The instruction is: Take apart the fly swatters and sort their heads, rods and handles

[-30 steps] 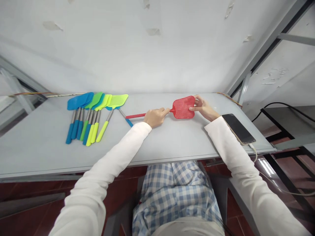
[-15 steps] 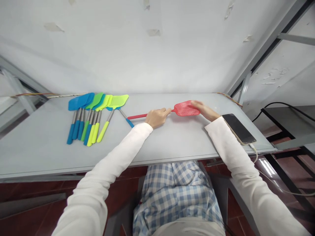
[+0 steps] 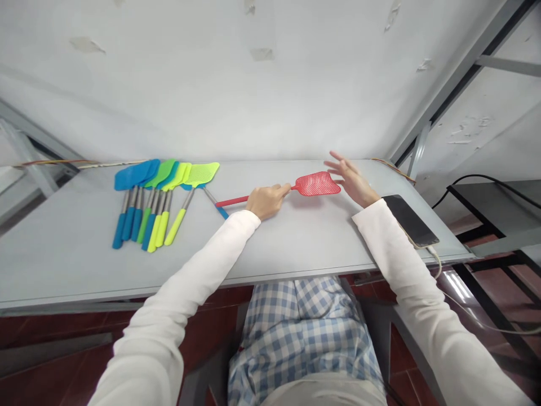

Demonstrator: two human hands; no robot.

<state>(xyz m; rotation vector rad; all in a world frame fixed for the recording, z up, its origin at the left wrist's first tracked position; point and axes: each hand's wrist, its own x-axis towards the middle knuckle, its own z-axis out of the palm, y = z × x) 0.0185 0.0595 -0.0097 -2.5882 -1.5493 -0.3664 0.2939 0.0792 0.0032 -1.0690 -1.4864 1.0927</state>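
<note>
My left hand point(image 3: 265, 201) is closed round the neck of a red fly swatter point(image 3: 318, 184), just behind its mesh head. The swatter's red handle sticks out to the left of that hand, low over the grey table point(image 3: 296, 242). My right hand point(image 3: 351, 179) hovers at the right end of the mesh head with its fingers spread, apart from the swatter and holding nothing.
A row of several blue, green and yellow fly swatters point(image 3: 158, 194) lies at the table's back left. One more swatter with a blue handle tip point(image 3: 217, 207) lies near the red handle. A black phone point(image 3: 409, 221) with a cable rests at the right edge, beside metal frames.
The red swatter's head was turned from facing me to lying flat. My right hand then let go of the head and opened. My left hand kept its grip.
</note>
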